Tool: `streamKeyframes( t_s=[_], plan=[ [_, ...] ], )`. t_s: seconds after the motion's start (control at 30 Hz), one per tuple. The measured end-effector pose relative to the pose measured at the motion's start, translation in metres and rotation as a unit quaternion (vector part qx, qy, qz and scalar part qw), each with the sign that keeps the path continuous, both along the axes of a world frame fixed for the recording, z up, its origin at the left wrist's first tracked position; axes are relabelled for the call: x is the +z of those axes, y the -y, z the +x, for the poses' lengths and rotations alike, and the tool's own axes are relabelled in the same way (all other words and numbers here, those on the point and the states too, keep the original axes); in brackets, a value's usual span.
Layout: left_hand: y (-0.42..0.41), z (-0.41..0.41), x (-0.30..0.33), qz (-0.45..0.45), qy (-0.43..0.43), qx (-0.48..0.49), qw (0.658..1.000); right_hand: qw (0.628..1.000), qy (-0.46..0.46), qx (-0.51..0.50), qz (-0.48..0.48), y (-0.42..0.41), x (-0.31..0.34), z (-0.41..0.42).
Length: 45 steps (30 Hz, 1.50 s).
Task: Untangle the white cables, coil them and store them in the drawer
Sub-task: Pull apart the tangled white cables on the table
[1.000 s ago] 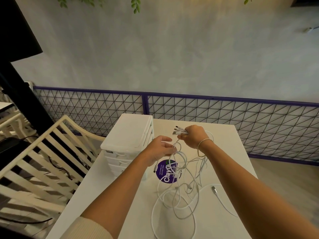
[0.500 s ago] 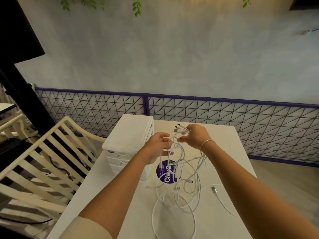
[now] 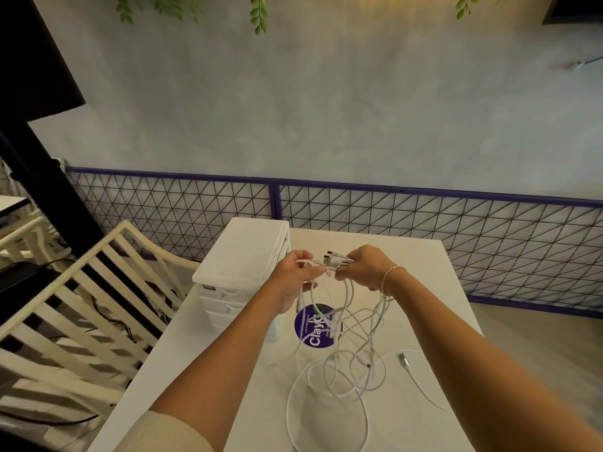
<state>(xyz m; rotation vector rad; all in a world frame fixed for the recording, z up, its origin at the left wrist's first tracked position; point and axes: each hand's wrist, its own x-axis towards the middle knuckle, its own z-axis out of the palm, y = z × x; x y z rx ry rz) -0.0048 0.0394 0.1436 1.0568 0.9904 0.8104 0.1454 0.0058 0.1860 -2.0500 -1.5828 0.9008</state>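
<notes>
A tangle of white cables (image 3: 339,363) hangs from both hands and pools in loops on the white table (image 3: 421,275). My right hand (image 3: 365,267) grips a bunch of cable ends, their plugs sticking out to the left. My left hand (image 3: 295,275) holds a few strands just beside it, fingers curled round them. A loose silver plug (image 3: 404,359) lies on the table to the right of the loops. The white drawer unit (image 3: 243,256) stands at the table's left, its drawers shut.
A round purple sticker (image 3: 310,331) sits on the table under the hanging cables. A cream slatted chair (image 3: 81,308) stands to the left of the table. A purple-framed wire fence (image 3: 424,230) runs behind, in front of a grey wall.
Both hands have stayed close together above the table. My left hand has shifted its hold on the strands, and the hanging loops have swung and spread slightly.
</notes>
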Motion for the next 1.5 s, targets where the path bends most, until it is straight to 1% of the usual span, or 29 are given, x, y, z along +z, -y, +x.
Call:
streamKeyframes(
  t_s=[0.07,0.17,0.27,0.37,0.47,0.5,0.57,0.6,0.63,0.7,0.83,0.9,0.93,1.0,1.07,1.1,1.17,1.23,1.27,1.33,1.37,1.47,1.5],
  plan=[
    [-0.002,-0.004,-0.004,0.035,-0.082,0.025,0.996,0.999,-0.016,-0.024,0.017,-0.001,0.001,0.003],
    [-0.005,-0.005,-0.008,0.084,-0.188,0.06,0.977,0.998,-0.047,-0.042,0.029,-0.003,0.005,0.005],
    [-0.003,-0.002,-0.012,0.121,-0.272,0.029,0.954,0.997,-0.05,-0.038,0.051,-0.004,0.009,0.005],
    [0.001,-0.006,-0.024,0.152,-0.372,-0.011,0.916,0.993,-0.054,-0.049,0.087,-0.005,0.011,0.009],
    [0.006,-0.014,-0.043,0.148,-0.444,-0.042,0.883,0.987,-0.073,-0.073,0.126,-0.007,0.015,0.014],
    [0.009,-0.017,-0.05,0.149,-0.47,-0.056,0.868,0.984,-0.076,-0.082,0.138,-0.008,0.017,0.015],
    [0.014,-0.021,-0.062,0.156,-0.531,-0.095,0.828,0.979,-0.073,-0.1,0.162,-0.009,0.022,0.018],
    [0.016,-0.023,-0.067,0.154,-0.553,-0.11,0.811,0.977,-0.069,-0.107,0.172,-0.01,0.024,0.02],
    [0.017,-0.024,-0.072,0.15,-0.565,-0.12,0.802,0.976,-0.063,-0.109,0.179,-0.011,0.026,0.021],
    [0.019,-0.025,-0.074,0.139,-0.577,-0.124,0.795,0.976,-0.047,-0.111,0.182,-0.013,0.028,0.023],
    [0.012,-0.025,-0.07,0.142,-0.612,-0.151,0.764,0.976,-0.04,-0.109,0.184,-0.015,0.027,0.025],
    [0.007,-0.019,-0.061,0.142,-0.613,-0.138,0.765,0.98,-0.045,-0.092,0.17,-0.014,0.028,0.024],
    [0.004,-0.015,-0.053,0.151,-0.606,-0.113,0.773,0.981,-0.047,-0.09,0.165,-0.014,0.029,0.022],
    [0.001,-0.002,-0.029,0.184,-0.565,-0.024,0.804,0.978,-0.059,-0.099,0.171,-0.018,0.029,0.021],
    [0.0,0.009,-0.002,0.225,-0.479,0.077,0.845,0.974,-0.072,-0.105,0.187,-0.02,0.033,0.02],
    [0.0,0.015,0.01,0.248,-0.431,0.097,0.862,0.973,-0.075,-0.103,0.192,-0.022,0.036,0.019],
    [0.002,0.026,0.027,0.279,-0.346,0.059,0.894,0.971,-0.08,-0.096,0.204,-0.024,0.042,0.017],
    [0.008,0.037,0.035,0.267,-0.284,-0.032,0.92,0.967,-0.093,-0.09,0.219,-0.024,0.051,0.015],
    [0.01,0.043,0.036,0.259,-0.271,-0.083,0.924,0.965,-0.096,-0.089,0.228,-0.025,0.055,0.013],
    [0.015,0.054,0.031,0.247,-0.276,-0.171,0.913,0.961,-0.094,-0.089,0.245,-0.026,0.062,0.011],
    [0.016,0.058,0.025,0.239,-0.292,-0.201,0.904,0.958,-0.096,-0.088,0.253,-0.026,0.065,0.011],
    [0.017,0.061,0.002,0.225,-0.359,-0.24,0.873,0.953,-0.114,-0.09,0.265,-0.025,0.068,0.012],
    [0.017,0.06,-0.007,0.212,-0.374,-0.251,0.868,0.951,-0.121,-0.093,0.268,-0.024,0.068,0.014]
  ],
)
